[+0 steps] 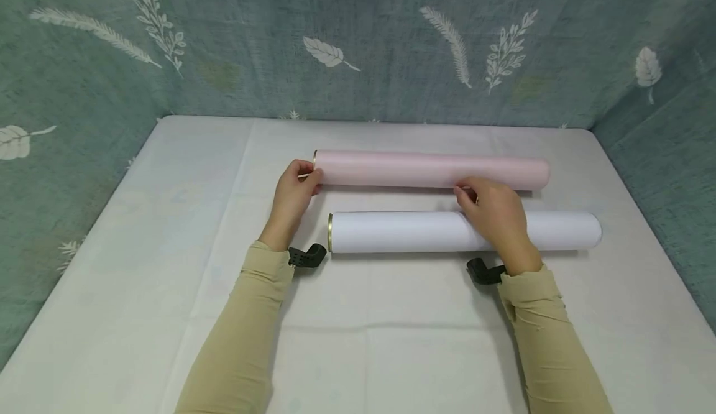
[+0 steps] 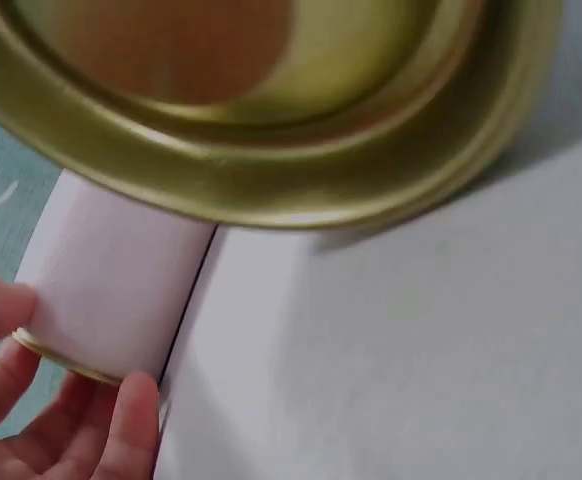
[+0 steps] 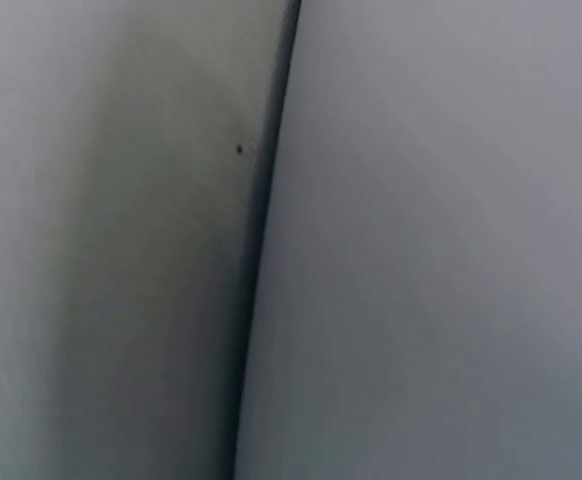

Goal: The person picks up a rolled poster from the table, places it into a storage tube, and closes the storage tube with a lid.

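A pale pink cardboard tube [image 1: 391,168] lies across the far part of the table, a gold metal rim at its left end. My left hand [image 1: 294,193] grips that end; in the left wrist view the thumb lies on the pink side and the fingers [image 2: 131,420] curl at the rim. A white tube [image 1: 397,232] lies nearer me, roughly parallel, its gold end [image 2: 301,190] large in the left wrist view. My right hand [image 1: 495,209] reaches over the white tube, with bent fingers at the pink tube's near side; their hold is hidden. The right wrist view shows no hand.
A white cloth covers the table [image 1: 335,364]. Green leaf-patterned fabric [image 1: 380,41] rises behind it and along both sides. Black wrist mounts [image 1: 307,256] sit beside the sleeves, close to the white tube's near side.
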`<state>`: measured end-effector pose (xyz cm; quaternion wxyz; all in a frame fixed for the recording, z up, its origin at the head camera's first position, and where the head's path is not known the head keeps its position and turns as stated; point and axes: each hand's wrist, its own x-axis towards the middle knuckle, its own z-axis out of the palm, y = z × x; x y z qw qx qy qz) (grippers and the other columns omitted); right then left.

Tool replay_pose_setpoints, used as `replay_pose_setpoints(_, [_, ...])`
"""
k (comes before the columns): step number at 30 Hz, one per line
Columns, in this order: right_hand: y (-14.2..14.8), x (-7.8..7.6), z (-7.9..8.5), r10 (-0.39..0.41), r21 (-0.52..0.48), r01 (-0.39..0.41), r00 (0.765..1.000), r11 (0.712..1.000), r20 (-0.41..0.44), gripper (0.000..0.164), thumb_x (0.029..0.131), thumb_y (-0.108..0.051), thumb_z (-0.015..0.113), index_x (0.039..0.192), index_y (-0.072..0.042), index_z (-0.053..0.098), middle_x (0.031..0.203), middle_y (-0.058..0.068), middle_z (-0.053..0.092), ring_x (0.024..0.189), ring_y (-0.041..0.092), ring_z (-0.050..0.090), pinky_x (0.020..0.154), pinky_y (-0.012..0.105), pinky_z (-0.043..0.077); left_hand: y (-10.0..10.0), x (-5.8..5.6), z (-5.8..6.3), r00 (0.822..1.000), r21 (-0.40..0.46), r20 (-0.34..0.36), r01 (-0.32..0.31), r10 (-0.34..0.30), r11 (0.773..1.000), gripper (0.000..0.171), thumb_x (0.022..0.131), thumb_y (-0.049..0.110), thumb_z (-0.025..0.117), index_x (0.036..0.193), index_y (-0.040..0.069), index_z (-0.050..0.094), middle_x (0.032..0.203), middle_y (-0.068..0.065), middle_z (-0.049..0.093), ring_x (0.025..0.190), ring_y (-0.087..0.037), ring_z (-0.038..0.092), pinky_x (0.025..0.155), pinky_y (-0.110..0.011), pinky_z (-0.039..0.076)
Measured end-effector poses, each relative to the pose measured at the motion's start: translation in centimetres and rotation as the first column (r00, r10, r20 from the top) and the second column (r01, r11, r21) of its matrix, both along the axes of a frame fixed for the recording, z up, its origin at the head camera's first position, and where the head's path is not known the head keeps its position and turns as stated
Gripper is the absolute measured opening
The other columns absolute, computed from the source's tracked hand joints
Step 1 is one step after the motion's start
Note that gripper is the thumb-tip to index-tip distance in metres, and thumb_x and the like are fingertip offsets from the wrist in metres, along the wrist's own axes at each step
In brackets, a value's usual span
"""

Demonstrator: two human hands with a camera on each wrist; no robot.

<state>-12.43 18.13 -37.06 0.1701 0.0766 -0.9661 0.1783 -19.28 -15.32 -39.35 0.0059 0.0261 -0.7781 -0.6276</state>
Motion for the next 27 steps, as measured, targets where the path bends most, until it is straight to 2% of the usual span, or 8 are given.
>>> replay_pose_setpoints(3, [0.1, 0.2, 0.2, -0.016, 0.009, 0.016, 1.0, 1.0, 0.004, 0.022, 0.088, -0.032, 0.053, 0.098, -0.017, 0.066, 0.075, -0.001, 0.062, 0.063, 0.016, 0.054, 0.057, 0.036, 0.04, -0.2, 0.3, 0.0, 0.999, -0.133, -0.002, 0.041, -0.041, 0.99, 0.033, 0.085, 0.035, 0.059, 0.099, 0.007, 0.051, 0.096, -0.006, 0.054, 0.076, -0.021, 0.056, 0.068, -0.03, 0.045])
replay_pose_setpoints(6, [0.3, 0.4, 0.3, -0.02, 0.017, 0.02, 1.0, 1.0, 0.024, 0.023, 0.088, -0.032, 0.052, 0.101, -0.017, 0.064, 0.076, -0.002, 0.061, 0.063, 0.016, 0.053, 0.056, 0.035, 0.039, -0.3, 0.6, 0.1, 0.997, -0.202, -0.001, 0.081, -0.083, 0.976, 0.034, 0.083, 0.04, 0.06, 0.095, 0.009, 0.052, 0.088, -0.006, 0.055, 0.071, -0.021, 0.055, 0.064, -0.03, 0.044])
replay_pose_setpoints(13, [0.1, 0.0, 0.5, -0.02, 0.007, 0.02, 0.999, 1.0, 0.038, 0.032, 0.089, -0.035, 0.051, 0.113, -0.015, 0.06, 0.09, 0.001, 0.064, 0.072, 0.02, 0.057, 0.061, 0.039, 0.042, -0.1, 0.5, 0.5, 0.996, -0.178, -0.04, 0.074, -0.083, 0.981, 0.032, 0.085, 0.035, 0.06, 0.094, 0.006, 0.05, 0.091, -0.007, 0.053, 0.08, -0.018, 0.053, 0.071, -0.031, 0.048])
replay_pose_setpoints(16, [-0.1, 0.0, 0.4, -0.014, 0.001, 0.014, 0.999, 1.0, 0.051, 0.033, 0.089, -0.035, 0.051, 0.113, -0.015, 0.06, 0.09, 0.001, 0.065, 0.072, 0.019, 0.057, 0.06, 0.038, 0.042, -0.1, 0.5, 0.4, 0.997, -0.169, -0.024, 0.067, -0.072, 0.983, 0.034, 0.085, 0.036, 0.059, 0.096, 0.005, 0.05, 0.092, -0.008, 0.053, 0.082, -0.018, 0.053, 0.072, -0.031, 0.049])
replay_pose_setpoints(22, [-0.1, 0.0, 0.4, 0.014, -0.009, -0.014, 0.998, 1.0, 0.067, 0.034, 0.089, -0.035, 0.053, 0.116, -0.016, 0.058, 0.086, 0.0, 0.063, 0.071, 0.016, 0.055, 0.058, 0.035, 0.042, -0.6, 0.5, 0.0, 0.997, -0.154, -0.009, 0.073, -0.075, 0.985, 0.039, 0.084, 0.041, 0.058, 0.099, 0.006, 0.051, 0.093, -0.008, 0.054, 0.08, -0.024, 0.054, 0.072, -0.034, 0.048])
replay_pose_setpoints(25, [0.3, 0.2, 0.8, 0.025, -0.02, -0.023, 0.993, 1.0, 0.112, 0.036, 0.089, -0.034, 0.053, 0.119, -0.015, 0.056, 0.093, 0.002, 0.062, 0.078, 0.019, 0.056, 0.064, 0.037, 0.043, -1.1, 0.5, 0.1, 0.995, -0.156, 0.009, 0.101, -0.101, 0.983, 0.042, 0.084, 0.045, 0.057, 0.102, 0.008, 0.052, 0.096, -0.007, 0.054, 0.083, -0.025, 0.053, 0.072, -0.035, 0.047])
replay_pose_setpoints(27, [0.6, 0.3, 1.1, 0.039, -0.028, -0.035, 0.986, 0.999, 0.161, 0.041, 0.091, -0.036, 0.049, 0.124, -0.013, 0.051, 0.106, 0.006, 0.059, 0.091, 0.023, 0.056, 0.073, 0.041, 0.043, -1.8, 0.5, 0.4, 0.995, -0.179, 0.01, 0.104, -0.104, 0.978, 0.042, 0.084, 0.046, 0.056, 0.105, 0.009, 0.052, 0.098, -0.006, 0.054, 0.087, -0.023, 0.052, 0.073, -0.035, 0.046])
